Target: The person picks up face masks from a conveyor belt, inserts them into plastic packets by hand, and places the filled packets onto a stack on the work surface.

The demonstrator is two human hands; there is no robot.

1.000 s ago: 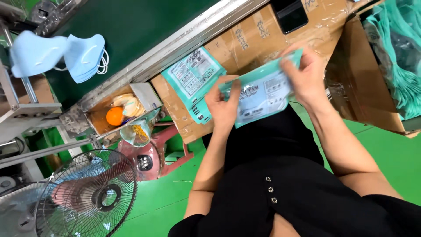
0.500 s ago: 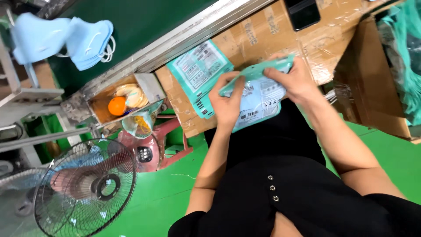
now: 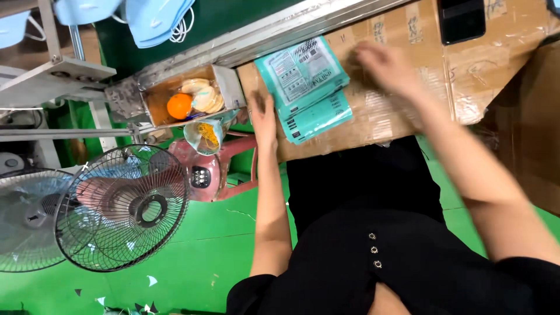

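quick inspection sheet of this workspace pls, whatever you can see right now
surface: taped brown cardboard worktop
job's things: stack of flat teal printed packets
clutter: black phone; small cardboard box holding an orange
grippers: left hand flat beside the stack, touching its edge; right hand blurred, empty, over the cardboard
cables: white ear loops on pale blue masks
surroundings: green floor, two cage fans
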